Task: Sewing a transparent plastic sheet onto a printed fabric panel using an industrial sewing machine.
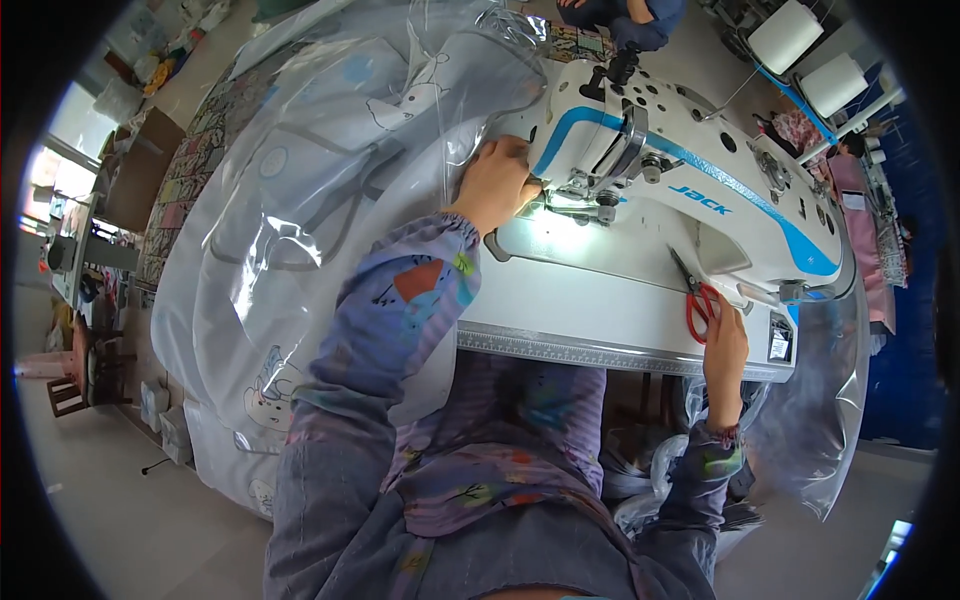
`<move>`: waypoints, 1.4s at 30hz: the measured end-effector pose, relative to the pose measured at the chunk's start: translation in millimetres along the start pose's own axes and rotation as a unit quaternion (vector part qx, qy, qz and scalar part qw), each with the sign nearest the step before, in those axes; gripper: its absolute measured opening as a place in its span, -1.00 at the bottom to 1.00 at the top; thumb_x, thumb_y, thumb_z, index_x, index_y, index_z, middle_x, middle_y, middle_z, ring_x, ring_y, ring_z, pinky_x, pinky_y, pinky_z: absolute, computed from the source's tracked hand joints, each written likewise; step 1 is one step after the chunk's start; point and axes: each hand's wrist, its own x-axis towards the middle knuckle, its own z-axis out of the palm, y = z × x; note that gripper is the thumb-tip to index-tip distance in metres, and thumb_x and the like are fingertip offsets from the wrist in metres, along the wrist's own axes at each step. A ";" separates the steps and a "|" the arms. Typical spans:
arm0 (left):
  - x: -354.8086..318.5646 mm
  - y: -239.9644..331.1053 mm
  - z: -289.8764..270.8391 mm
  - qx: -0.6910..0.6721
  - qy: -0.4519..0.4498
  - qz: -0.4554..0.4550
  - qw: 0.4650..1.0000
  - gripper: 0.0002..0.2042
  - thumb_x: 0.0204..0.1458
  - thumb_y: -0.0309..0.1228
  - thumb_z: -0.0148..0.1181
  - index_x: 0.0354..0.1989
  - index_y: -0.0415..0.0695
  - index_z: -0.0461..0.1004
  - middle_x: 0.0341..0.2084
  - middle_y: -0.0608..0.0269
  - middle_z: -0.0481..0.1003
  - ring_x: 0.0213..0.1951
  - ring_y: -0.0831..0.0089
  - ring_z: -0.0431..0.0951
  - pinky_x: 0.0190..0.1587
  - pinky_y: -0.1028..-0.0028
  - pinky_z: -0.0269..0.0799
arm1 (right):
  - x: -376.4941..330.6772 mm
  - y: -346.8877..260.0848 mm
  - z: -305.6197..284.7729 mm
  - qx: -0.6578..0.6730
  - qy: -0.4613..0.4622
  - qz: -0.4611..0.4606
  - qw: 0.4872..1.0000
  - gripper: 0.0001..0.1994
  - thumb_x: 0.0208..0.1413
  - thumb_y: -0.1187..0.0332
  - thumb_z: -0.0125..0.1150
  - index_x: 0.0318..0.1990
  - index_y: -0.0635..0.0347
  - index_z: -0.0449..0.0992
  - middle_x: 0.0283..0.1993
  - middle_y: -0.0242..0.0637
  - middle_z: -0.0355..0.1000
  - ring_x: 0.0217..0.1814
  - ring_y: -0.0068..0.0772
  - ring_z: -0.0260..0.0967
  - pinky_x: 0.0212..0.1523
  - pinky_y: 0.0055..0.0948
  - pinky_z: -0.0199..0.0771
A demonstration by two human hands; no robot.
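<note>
A white and blue sewing machine (640,150) stands before me, its lamp lighting the needle area. My left hand (495,182) is at the left side of the needle and presser foot (580,205). Its fingers are bent and closed, with the tips partly hidden by the machine head; what they hold I cannot make out. On the right of the machine bed (570,290) are scissors (697,300) with red handles and dark blades aimed away from me. My right hand (727,345) has its fingers closed at one red handle.
Clear plastic sheeting with printed cartoon animals (300,230) spreads over the left of the table. A ruler strip (560,345) edges the table front. White thread cones (785,38) stand at the back right. Another person (640,20) sits beyond the machine.
</note>
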 end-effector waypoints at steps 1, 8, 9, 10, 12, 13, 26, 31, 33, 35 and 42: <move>2.2 2.1 -0.4 -0.038 -0.014 -0.039 0.998 -0.71 0.03 -0.35 0.29 -0.06 -0.12 0.60 0.08 0.04 0.44 0.11 0.05 0.40 0.15 0.16 0.38 | 0.4 3.0 2.4 -0.002 -0.001 0.000 1.000 -0.64 0.29 0.56 -0.01 0.21 0.24 0.42 0.07 0.02 0.49 0.05 0.10 0.49 0.04 -0.12 0.47; -29.5 8.3 -35.5 -0.080 -0.051 0.017 0.995 -0.86 0.08 -0.36 0.25 -0.25 -0.14 0.57 0.15 0.07 0.41 0.15 0.02 0.37 0.17 0.20 0.35 | 7.5 -16.0 -4.3 0.038 -0.068 -0.092 0.993 -0.54 0.18 0.57 0.10 0.26 0.22 0.31 -0.03 0.02 0.51 -0.04 0.03 0.52 -0.05 -0.15 0.50; -37.6 15.0 -53.5 -0.104 -0.011 0.050 0.993 -0.88 0.11 -0.37 0.21 -0.27 -0.15 0.52 0.05 0.07 0.47 0.07 0.06 0.44 0.09 0.22 0.39 | 4.1 -21.4 -5.4 0.129 -0.087 -0.100 0.983 -0.53 0.14 0.57 0.15 0.23 0.23 0.33 -0.10 -0.02 0.53 -0.10 -0.05 0.55 -0.12 -0.22 0.52; -46.4 22.1 -72.8 -0.126 0.028 0.081 0.988 -0.89 0.14 -0.39 0.18 -0.30 -0.16 0.48 -0.04 0.07 0.53 -0.01 0.10 0.51 0.02 0.24 0.43 | -0.4 -31.1 -8.7 0.194 -0.190 -0.034 0.962 -0.49 0.10 0.56 0.21 0.25 0.23 0.31 -0.23 -0.14 0.51 -0.21 -0.35 0.52 -0.21 -0.42 0.49; -57.0 39.8 -118.4 -0.213 -0.063 -0.006 0.975 -0.90 0.16 -0.41 0.17 -0.28 -0.17 0.44 -0.21 0.09 0.55 -0.16 0.15 0.55 -0.11 0.27 0.44 | -14.7 -62.7 -25.6 0.438 -0.323 0.035 0.838 -0.37 0.09 0.58 0.19 0.36 0.26 0.23 -0.16 -0.32 0.45 -0.21 -0.60 0.38 -0.23 -0.59 0.40; -63.6 46.4 -137.2 -0.293 -0.154 -0.093 0.939 -0.90 0.18 -0.42 0.16 -0.27 -0.18 0.41 -0.39 0.11 0.58 -0.31 0.20 0.59 -0.24 0.30 0.45 | -23.3 -80.9 -29.0 0.546 -0.345 0.045 0.762 -0.32 0.08 0.55 0.22 0.40 0.26 0.19 -0.13 -0.36 0.43 -0.21 -0.62 0.35 -0.25 -0.65 0.34; -99.2 57.6 -187.0 -0.287 -0.089 -0.169 0.938 -0.90 0.27 -0.42 0.10 -0.24 -0.17 0.38 -0.56 0.24 0.47 -0.50 0.47 0.53 -0.39 0.44 0.38 | -10.1 -224.0 15.6 0.737 -0.359 0.095 0.565 -0.45 0.45 -0.06 -0.14 0.19 0.33 0.34 -0.46 -0.44 0.30 -0.60 -0.65 0.13 -0.60 -0.59 0.15; -87.7 54.0 -222.8 -0.392 0.095 -0.157 0.901 -0.86 0.34 -0.40 0.02 -0.22 -0.21 0.38 -0.42 0.33 0.45 -0.20 0.53 0.49 0.02 0.47 0.36 | -29.6 -232.5 -9.7 0.776 -0.407 0.123 0.465 -0.27 0.36 -0.29 -0.23 0.19 0.30 0.34 -0.44 -0.35 0.36 -0.59 -0.52 0.27 -0.59 -0.55 0.31; -86.2 57.8 -225.6 -0.396 0.101 -0.160 0.899 -0.86 0.36 -0.40 0.00 -0.21 -0.21 0.37 -0.40 0.31 0.45 -0.16 0.49 0.49 0.09 0.44 0.34 | -30.5 -238.4 -1.6 0.770 -0.450 0.096 0.442 -0.17 0.28 -0.41 -0.27 0.19 0.27 0.34 -0.41 -0.30 0.40 -0.53 -0.45 0.36 -0.55 -0.51 0.41; -86.0 61.0 -226.7 -0.407 0.093 -0.137 0.898 -0.86 0.36 -0.40 -0.01 -0.20 -0.20 0.37 -0.39 0.30 0.46 -0.16 0.50 0.50 0.08 0.45 0.35 | -31.6 -249.5 2.7 0.767 -0.502 0.049 0.396 -0.18 0.28 -0.42 -0.27 0.18 0.26 0.34 -0.40 -0.29 0.41 -0.51 -0.45 0.38 -0.54 -0.51 0.42; -94.9 59.7 -227.8 -0.421 0.070 -0.133 0.895 -0.88 0.35 -0.41 0.01 -0.18 -0.21 0.38 -0.38 0.30 0.48 -0.19 0.52 0.51 0.03 0.47 0.38 | -22.2 -265.9 11.0 0.750 -0.490 0.067 0.439 -0.28 0.35 -0.30 -0.24 0.13 0.27 0.38 -0.45 -0.37 0.33 -0.64 -0.57 0.21 -0.64 -0.57 0.21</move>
